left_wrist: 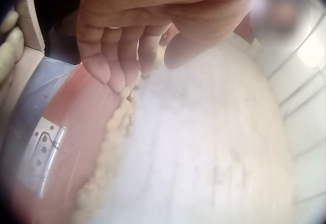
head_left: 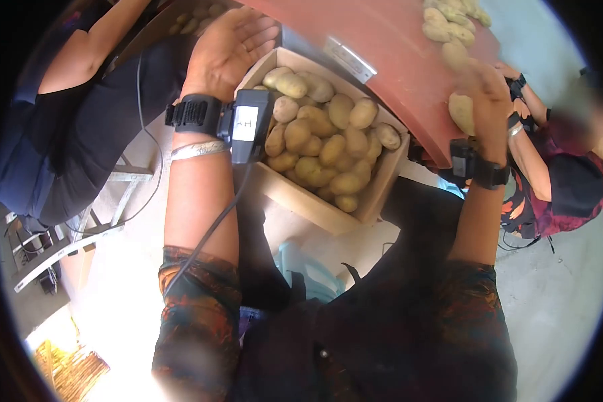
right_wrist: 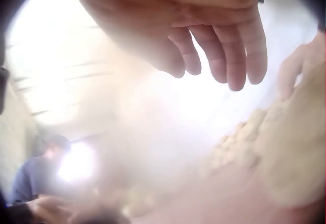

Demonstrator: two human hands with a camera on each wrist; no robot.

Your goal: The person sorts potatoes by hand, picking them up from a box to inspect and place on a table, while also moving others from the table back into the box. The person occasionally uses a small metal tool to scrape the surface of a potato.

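My left hand (head_left: 231, 53) is palm up beside the left rim of a cardboard box (head_left: 301, 201). Its fingers are loosely bent with nothing between them, as the left wrist view also shows. Many potatoes (head_left: 318, 120) fill the box, tan and pale brown. Over the right end of the red table (head_left: 395, 47), my blurred right hand (head_left: 486, 94) is beside a single potato (head_left: 461, 112). In the right wrist view its relaxed fingers (right_wrist: 234, 56) hang down without a potato between them, and a large blurred potato (right_wrist: 295, 152) fills the right side.
More potatoes (head_left: 449, 23) lie on the table's far side. A metal hinge (head_left: 350, 59) is fixed to the table near the box. Another person's arms (head_left: 529, 154) reach in at right; someone in dark clothes sits at left. A light blue stool (head_left: 308, 271) is below.
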